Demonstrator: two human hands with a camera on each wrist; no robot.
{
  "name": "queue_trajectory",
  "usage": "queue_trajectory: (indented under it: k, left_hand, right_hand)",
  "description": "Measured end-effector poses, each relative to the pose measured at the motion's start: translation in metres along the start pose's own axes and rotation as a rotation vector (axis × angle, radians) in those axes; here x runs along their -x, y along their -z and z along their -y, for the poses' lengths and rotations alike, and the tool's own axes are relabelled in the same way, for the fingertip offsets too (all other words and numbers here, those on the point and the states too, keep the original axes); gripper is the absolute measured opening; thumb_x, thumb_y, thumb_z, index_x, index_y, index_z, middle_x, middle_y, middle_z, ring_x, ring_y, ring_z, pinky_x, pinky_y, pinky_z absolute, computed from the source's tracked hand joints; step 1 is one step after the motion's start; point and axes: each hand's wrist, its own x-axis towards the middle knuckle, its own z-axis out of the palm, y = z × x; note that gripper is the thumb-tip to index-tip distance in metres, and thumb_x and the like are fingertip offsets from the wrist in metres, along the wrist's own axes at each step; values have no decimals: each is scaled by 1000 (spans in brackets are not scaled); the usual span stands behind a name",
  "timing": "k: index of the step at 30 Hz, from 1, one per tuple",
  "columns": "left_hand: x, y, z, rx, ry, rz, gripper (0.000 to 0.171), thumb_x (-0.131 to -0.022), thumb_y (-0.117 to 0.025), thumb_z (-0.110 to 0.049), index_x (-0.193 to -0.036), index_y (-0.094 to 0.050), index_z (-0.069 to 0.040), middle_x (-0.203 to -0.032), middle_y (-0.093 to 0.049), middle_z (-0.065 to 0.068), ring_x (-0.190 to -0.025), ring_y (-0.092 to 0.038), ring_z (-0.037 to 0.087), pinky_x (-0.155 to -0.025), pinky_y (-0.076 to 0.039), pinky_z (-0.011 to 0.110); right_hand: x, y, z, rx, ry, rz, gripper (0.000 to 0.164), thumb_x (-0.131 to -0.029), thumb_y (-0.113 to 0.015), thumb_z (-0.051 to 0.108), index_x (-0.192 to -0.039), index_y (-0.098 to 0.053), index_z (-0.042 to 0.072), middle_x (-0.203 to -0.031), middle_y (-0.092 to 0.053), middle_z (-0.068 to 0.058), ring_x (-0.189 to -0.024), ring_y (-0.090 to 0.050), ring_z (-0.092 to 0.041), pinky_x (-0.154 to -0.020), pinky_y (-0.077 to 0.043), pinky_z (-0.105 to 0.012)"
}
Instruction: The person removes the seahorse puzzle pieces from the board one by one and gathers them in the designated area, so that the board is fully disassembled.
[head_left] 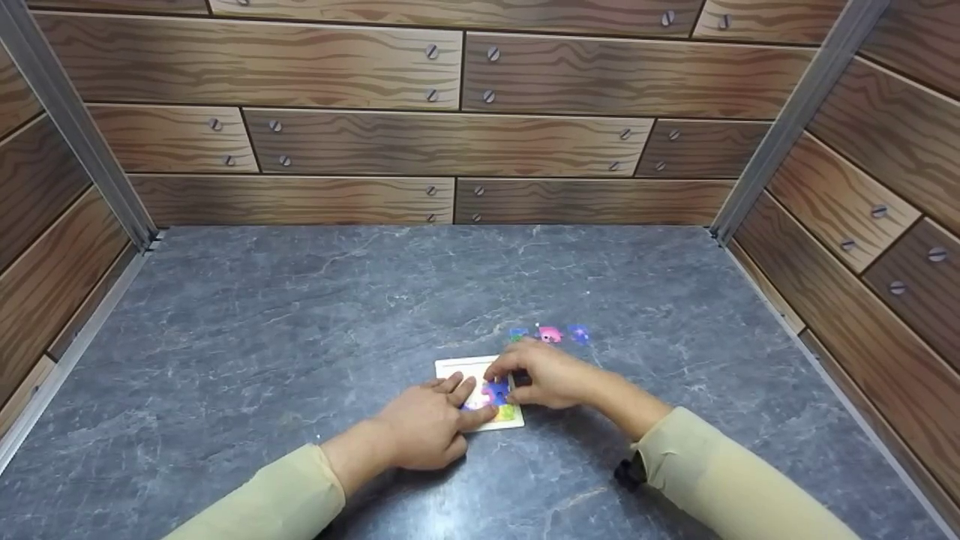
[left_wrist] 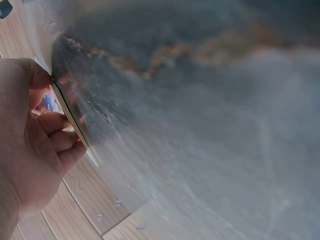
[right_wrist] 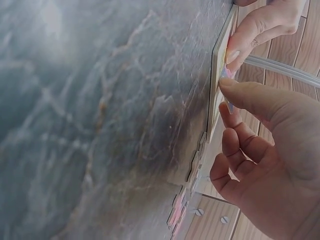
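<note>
A small white-rimmed puzzle board [head_left: 450, 366] lies flat on the table, with colourful pieces in its near part. On its left and near side, my left hand [head_left: 421, 426] rests with fingers stretched over the pieces. A blue puzzle piece [head_left: 496, 392] is pinched between the thumb and a finger of my right hand [head_left: 553, 373], over the board's right side. In the right wrist view this piece [right_wrist: 229, 106] tilts up at the board's edge [right_wrist: 215, 82]. The left wrist view shows the left fingers [left_wrist: 62, 141] touching the board from above; they hide part of it.
Beyond the right hand lie a pink piece [head_left: 550, 334], a blue piece [head_left: 578, 334] and a partly hidden blue-green piece [head_left: 517, 334]. The grey marbled table [head_left: 337, 300] is bordered by wood-patterned walls [head_left: 360, 142] at the back and both sides.
</note>
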Motion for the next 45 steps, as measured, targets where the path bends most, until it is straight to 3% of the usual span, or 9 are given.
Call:
queue_trajectory:
  k: [19, 31, 37, 45]
  left_hand:
    - [0, 0, 0, -4, 3, -5, 59, -101, -54, -29, -160, -51, -30, -159, -48, 23, -147, -47, 40, -119, -41, 44]
    - [0, 0, 0, 11, 5, 12, 59, -102, -54, -29, -160, -51, -30, -161, -46, 23, -149, -45, 39, -120, -41, 45]
    - [0, 0, 0, 15, 11, 9, 60, -101, -54, -29, -161, -49, -30, -161, -46, 23, -149, -45, 40, -119, -41, 45]
    - [0, 1, 0, 34, 13, 16, 60, -102, -53, -29, -162, -48, -30, -161, -45, 23, -150, -43, 40, -120, -40, 45]
  right_hand:
    - [1, -1, -1, 6, 4, -24, 36, -90, -80, 11, -126, -76, 13, -113, -70, -4, -109, -62, -24, -99, -49, -50]
    - [3, -1, -3, -9, 0, -70, 36, -90, -78, 13, -126, -74, 7, -123, -73, -8, -118, -64, -28, -107, -48, -51]
    - [5, 2, -6, -5, 28, -112, 35, -88, -78, 12, -122, -75, 7, -118, -73, -7, -111, -67, -26, -100, -53, -48]
    - [10, 8, -10, -80, -21, -114, 35, -88, -76, 10, -123, -75, 8, -118, -71, -4, -107, -67, -24, -93, -56, -43]
